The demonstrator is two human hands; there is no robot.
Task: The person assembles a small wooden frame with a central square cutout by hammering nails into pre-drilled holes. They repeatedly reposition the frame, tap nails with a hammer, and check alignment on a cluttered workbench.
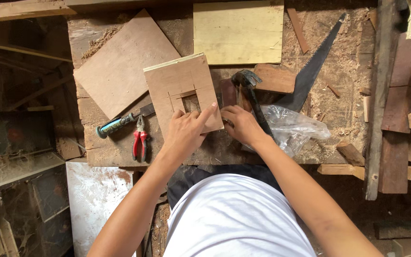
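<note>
Pressing your flat, open left hand (185,133) on the notched board (182,90), right hand (242,124) closed beside its edge, contents indiscernible, hammer (249,93) just beyond.

On the sawdust-strewn worktop (338,100) we see a large brown board (115,71) at the left and a pale yellow panel (238,32) at the top. Red-handled pliers (140,140) lie just beside a green-handled chisel (120,123). A dark handsaw blade (312,66) runs diagonally at the right, near a crumpled clear plastic bag (291,126). Loose wood offcuts (350,153) lie at the right edge.
</note>
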